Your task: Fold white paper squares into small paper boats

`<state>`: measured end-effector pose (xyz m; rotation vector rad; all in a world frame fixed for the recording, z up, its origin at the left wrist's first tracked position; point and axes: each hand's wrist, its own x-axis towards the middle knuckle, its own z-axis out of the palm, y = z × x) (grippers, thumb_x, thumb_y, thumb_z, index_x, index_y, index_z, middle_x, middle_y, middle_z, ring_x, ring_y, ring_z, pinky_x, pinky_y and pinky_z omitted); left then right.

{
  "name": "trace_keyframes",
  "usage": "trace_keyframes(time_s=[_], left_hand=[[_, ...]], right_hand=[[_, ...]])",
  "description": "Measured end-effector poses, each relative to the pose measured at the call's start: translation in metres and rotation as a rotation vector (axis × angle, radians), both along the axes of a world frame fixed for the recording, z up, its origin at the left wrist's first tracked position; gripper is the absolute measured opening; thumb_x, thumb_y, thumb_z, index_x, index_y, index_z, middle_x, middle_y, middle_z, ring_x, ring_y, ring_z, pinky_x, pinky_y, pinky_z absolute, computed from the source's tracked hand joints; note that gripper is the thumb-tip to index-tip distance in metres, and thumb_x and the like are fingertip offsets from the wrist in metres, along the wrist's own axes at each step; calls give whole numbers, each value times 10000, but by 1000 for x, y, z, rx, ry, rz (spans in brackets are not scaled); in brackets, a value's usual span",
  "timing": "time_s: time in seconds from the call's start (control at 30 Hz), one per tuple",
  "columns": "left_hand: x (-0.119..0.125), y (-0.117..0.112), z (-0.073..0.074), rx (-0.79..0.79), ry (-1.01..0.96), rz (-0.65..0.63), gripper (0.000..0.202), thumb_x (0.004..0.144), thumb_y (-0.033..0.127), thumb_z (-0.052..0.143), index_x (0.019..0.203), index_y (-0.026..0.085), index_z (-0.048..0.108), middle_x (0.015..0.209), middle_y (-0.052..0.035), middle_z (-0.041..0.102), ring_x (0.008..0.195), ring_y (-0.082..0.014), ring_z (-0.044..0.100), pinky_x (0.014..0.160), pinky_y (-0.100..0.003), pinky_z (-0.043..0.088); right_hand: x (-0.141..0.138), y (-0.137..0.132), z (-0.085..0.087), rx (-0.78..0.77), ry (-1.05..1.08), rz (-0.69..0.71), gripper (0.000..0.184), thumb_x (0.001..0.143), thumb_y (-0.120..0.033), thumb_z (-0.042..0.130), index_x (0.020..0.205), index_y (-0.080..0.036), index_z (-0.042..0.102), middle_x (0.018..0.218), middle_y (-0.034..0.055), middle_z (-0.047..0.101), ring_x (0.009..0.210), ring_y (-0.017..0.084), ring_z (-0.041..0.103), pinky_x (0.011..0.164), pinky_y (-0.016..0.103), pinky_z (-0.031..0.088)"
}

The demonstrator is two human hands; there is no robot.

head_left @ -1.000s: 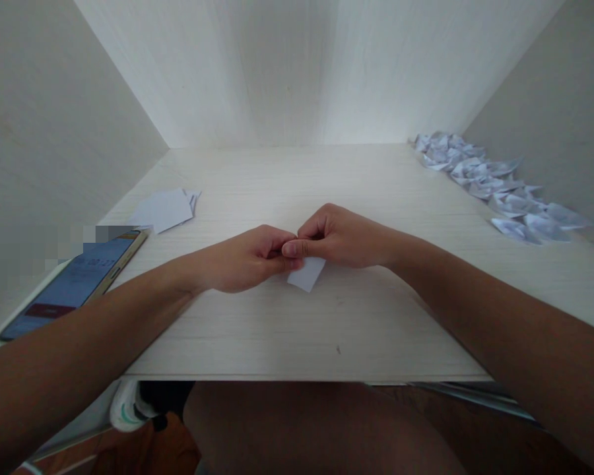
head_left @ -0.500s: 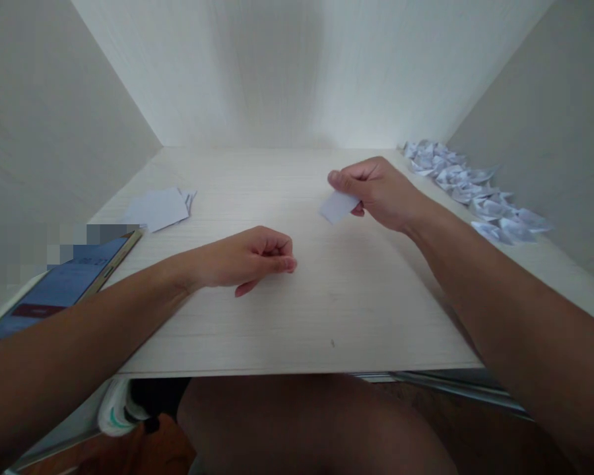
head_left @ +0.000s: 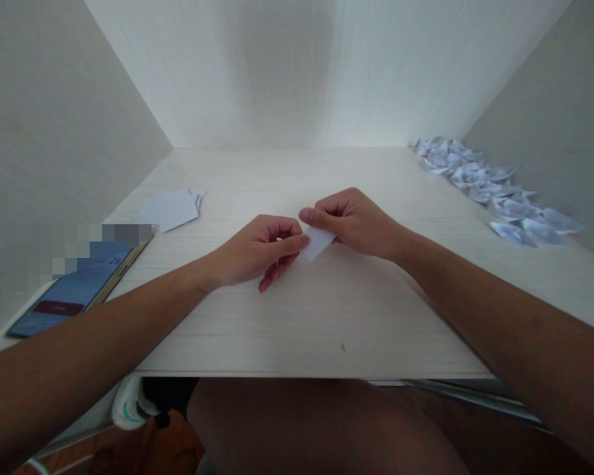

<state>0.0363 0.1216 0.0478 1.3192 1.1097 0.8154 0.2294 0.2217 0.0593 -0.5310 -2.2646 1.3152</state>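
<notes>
A small white piece of paper [head_left: 317, 243] is held between my two hands, just above the middle of the table. My left hand [head_left: 270, 247] pinches its left corner between thumb and index finger, the other fingers curled below. From the right, my right hand [head_left: 351, 221] grips the same paper, thumb on top; its far part is hidden under those fingers. A stack of white paper sheets [head_left: 171, 210] lies to the left, beyond my left forearm. At the back right, several folded paper pieces [head_left: 499, 188] sit in a long pile.
The pale wooden table [head_left: 277, 336] is bounded by a back wall [head_left: 297, 72] and side walls. A phone [head_left: 74, 290] with its screen lit rests along the left edge, close to my left forearm. My legs are below the front edge.
My right hand has moved left and down with the paper, meeting my left hand. My left hand now pinches the paper's corner. The view has shifted slightly.
</notes>
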Motion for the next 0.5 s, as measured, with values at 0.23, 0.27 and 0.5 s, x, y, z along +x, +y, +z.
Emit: trace_keyframes(time_s=[0.23, 0.27, 0.5], left_hand=[[2, -1, 4, -4, 80, -57, 250, 923, 316, 723, 749, 191, 594, 468, 69, 508, 313, -57, 413, 274, -137, 296], [2, -1, 5, -11, 79, -43, 265, 920, 311, 722, 730, 191, 584, 467, 68, 508, 313, -55, 411, 275, -136, 291], [2, 2, -1, -20, -81, 128, 398, 849, 422, 843, 696, 188, 559, 562, 55, 563, 346, -76, 504, 273, -172, 383]], right_hand=[[1, 2, -1, 6, -174, 157, 648, 894, -724, 717, 575, -173, 596, 524, -61, 400, 513, 70, 315, 484, 270, 196], [4, 6, -1, -6, -179, 152, 658, 904, -719, 711, 559, -175, 576, 519, -60, 399, 507, 69, 313, 483, 271, 200], [21, 37, 3, -127, 116, -242, 612, 873, -714, 763, 639, -162, 642, 516, -34, 512, 477, 71, 399, 473, 263, 256]])
